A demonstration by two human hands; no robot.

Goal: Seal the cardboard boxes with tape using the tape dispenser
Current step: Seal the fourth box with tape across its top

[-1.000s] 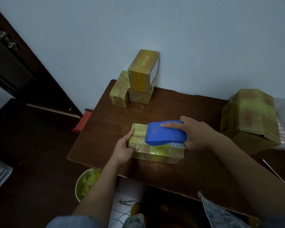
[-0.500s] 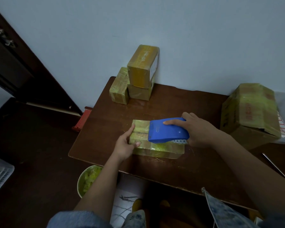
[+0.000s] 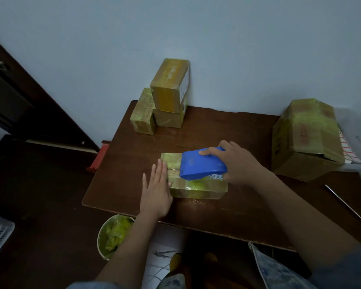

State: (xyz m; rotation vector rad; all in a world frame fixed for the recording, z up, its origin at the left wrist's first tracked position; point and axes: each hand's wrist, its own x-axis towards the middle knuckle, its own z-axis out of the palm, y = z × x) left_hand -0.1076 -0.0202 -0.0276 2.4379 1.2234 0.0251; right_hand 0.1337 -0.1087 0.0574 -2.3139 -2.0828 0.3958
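While right hand (image 3: 238, 163) grips tape dispenser (image 3: 202, 163), left hand (image 3: 156, 190) flat against box (image 3: 196, 188)

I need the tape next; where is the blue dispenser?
In the head view the blue tape dispenser sits mid-table, gripped by the right hand atop the flat box, with the left hand beside it.

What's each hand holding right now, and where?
The right hand grips the blue tape dispenser by its rear end. The left hand holds nothing; its straight fingers lie flat against the box.
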